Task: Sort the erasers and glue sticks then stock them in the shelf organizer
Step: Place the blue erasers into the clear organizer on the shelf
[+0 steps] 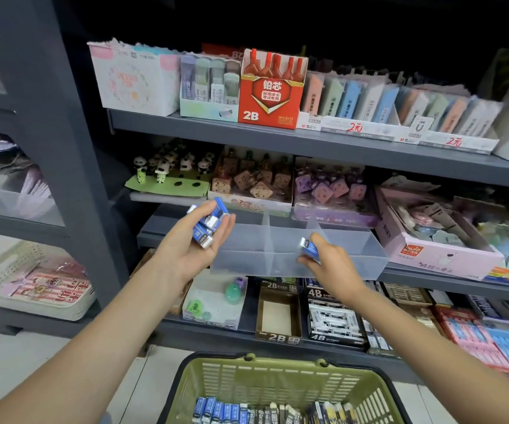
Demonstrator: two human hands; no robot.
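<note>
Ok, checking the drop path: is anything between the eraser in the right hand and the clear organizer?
Nothing visible. The right hand pinches the eraser just over the clear organizer, whose open-topped compartments look empty.

This was a stationery shop. Grey metal shelves [308, 142] carried open display boxes of goods, among them a red 2B lead box [270, 96] and eraser packs above handwritten price tags [355, 127]. A green shopping basket [280, 384] of erasers sat below.
</note>
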